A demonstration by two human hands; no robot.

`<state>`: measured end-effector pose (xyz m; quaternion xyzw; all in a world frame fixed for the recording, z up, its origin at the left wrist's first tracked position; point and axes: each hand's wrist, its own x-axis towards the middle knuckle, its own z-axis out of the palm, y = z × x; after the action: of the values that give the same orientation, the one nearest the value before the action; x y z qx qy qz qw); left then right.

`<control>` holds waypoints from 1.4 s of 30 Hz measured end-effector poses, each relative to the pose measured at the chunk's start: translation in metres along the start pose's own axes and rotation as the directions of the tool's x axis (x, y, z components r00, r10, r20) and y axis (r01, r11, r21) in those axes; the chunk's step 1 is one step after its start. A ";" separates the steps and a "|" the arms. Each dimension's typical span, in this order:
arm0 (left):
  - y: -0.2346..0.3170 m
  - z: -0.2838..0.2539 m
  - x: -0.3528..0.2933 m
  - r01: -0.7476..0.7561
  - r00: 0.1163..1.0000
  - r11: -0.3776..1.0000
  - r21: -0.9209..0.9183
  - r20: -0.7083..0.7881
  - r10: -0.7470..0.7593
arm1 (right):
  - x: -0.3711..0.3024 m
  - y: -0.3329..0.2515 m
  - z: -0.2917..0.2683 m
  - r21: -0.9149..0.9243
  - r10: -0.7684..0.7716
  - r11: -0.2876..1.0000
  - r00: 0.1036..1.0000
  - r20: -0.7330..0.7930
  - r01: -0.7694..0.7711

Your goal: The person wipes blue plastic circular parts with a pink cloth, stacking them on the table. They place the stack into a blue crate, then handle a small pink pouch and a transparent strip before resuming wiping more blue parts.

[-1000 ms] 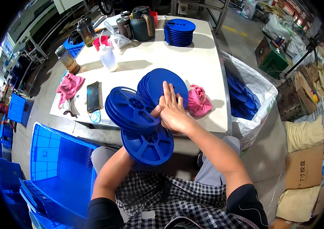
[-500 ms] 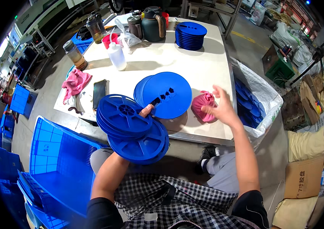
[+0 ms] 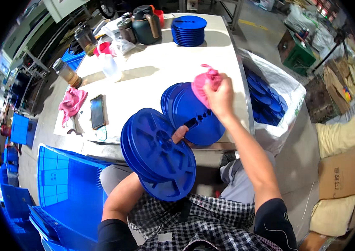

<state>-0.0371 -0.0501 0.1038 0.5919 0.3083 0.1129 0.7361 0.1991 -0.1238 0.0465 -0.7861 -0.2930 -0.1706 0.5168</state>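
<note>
My left hand (image 3: 180, 134) is closed on several blue plastic reels (image 3: 160, 144), tilted at the table's front edge. Only its thumb shows; the other fingers are hidden beneath the reels. Touching these reels is a fanned stack of flat blue discs (image 3: 206, 130) with cut-outs near the middle. My right hand (image 3: 221, 97) grips a tied pink cloth bundle (image 3: 202, 87), pressed against or just above the far part of the top disc; which, I cannot tell.
Upright on the white table (image 3: 144, 90) are a squeeze bottle (image 3: 109, 69), a dark jug (image 3: 146, 27) and another disc stack (image 3: 189, 31). A phone (image 3: 97, 112) and pink cloth (image 3: 73, 103) lie left. A white sack (image 3: 284, 127) of blue discs stands right, a blue crate (image 3: 71, 184) left.
My right hand has closed on the pink bundle, lifted it off the table and brought it left to the top disc. The reels in my left hand have tilted and shifted right.
</note>
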 end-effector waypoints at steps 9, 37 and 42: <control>-0.010 -0.011 0.008 0.021 0.998 0.975 -0.221 0.063 -0.007 | -0.015 -0.001 -0.018 0.106 -0.062 0.993 0.991 0.120 0.049; -0.025 -0.025 0.028 0.077 0.982 0.916 -0.394 0.190 -0.001 | -0.015 -0.055 0.000 0.445 -0.594 0.774 0.759 0.266 0.450; -0.020 -0.031 0.023 0.041 0.996 0.923 -0.381 0.093 -0.006 | -0.021 -0.025 -0.040 0.352 -0.563 0.821 0.539 0.626 0.448</control>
<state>-0.0418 -0.0185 0.0739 0.4375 0.2540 0.1353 0.8519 0.1688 -0.1592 0.0690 -0.6291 -0.6942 0.0243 0.3490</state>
